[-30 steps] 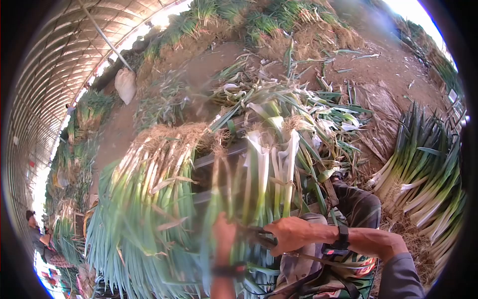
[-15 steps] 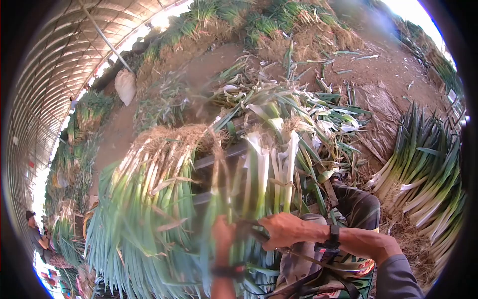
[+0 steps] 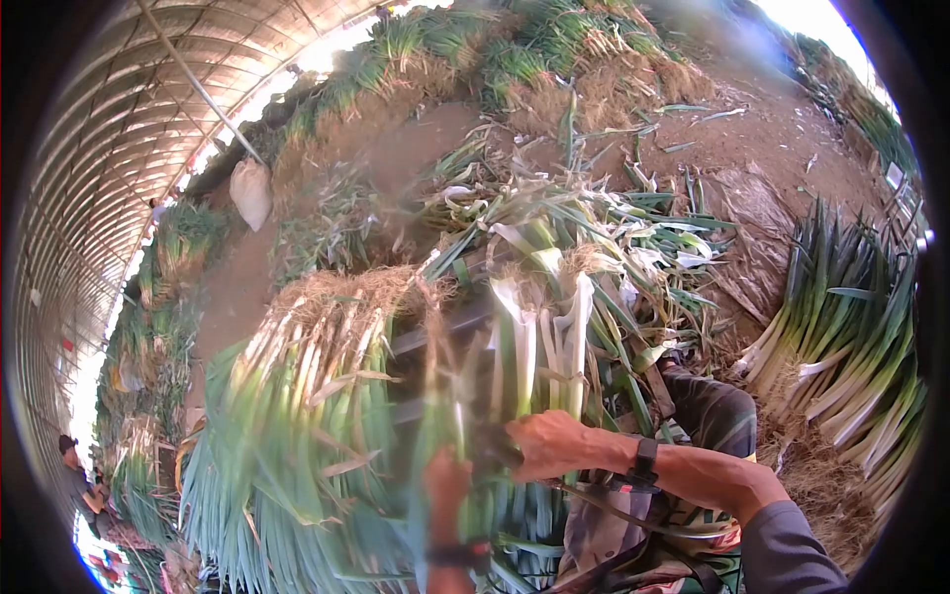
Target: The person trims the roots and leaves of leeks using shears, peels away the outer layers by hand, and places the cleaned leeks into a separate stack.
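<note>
My left hand (image 3: 447,480), blurred, is closed around a green onion stalk (image 3: 458,421) at the lower middle. Just right of it, my right hand (image 3: 559,445) is closed on something dark and smeared that I cannot make out. Left of my hands lies a thick row of green onions (image 3: 312,346), roots up and leaves toward me. Peeled white stalks (image 3: 526,356) stand out beyond my right hand.
Leaf scraps (image 3: 633,233) are heaped ahead. Another pile of onions (image 3: 851,317) lies at the right, near crumpled brown sheeting (image 3: 742,228). A white sack (image 3: 251,193) hangs at the upper left. A person (image 3: 84,485) is at the far left, and more bundles (image 3: 406,45) line the back.
My right hand has moved slightly up and left. My left hand has shifted slightly down, and a pale stalk now shows above it. The view has tilted a little.
</note>
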Demonstrator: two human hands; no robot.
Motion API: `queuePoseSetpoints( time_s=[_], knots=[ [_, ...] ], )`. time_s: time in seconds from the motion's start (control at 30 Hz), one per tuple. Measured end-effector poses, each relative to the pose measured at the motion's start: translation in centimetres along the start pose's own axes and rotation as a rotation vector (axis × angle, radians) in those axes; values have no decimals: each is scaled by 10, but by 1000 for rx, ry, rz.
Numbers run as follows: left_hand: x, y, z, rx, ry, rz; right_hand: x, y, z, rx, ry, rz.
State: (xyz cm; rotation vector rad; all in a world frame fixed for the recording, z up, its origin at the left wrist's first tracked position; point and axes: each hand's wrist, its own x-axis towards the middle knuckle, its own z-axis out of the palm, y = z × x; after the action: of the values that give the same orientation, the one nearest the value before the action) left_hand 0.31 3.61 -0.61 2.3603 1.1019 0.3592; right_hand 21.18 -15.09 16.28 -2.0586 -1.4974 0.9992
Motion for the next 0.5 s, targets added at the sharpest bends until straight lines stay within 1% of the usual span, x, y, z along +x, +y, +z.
queuePoseSetpoints(
  time_s=[0.17,0.23,0.33,0.43,0.5],
  knots=[
    [-5,7,0,2,27,15,7,11,7,-80,25,-32],
    [-7,2,4,35,47,48,17,20,13,-117,62,-58],
    [-7,-9,10,-9,43,40,26,24,12,-122,99,-76],
    [-9,-14,13,22,66,86,38,27,11,-122,131,-75],
    [-10,-13,12,-25,48,32,52,35,18,-124,168,-83]
  ],
)
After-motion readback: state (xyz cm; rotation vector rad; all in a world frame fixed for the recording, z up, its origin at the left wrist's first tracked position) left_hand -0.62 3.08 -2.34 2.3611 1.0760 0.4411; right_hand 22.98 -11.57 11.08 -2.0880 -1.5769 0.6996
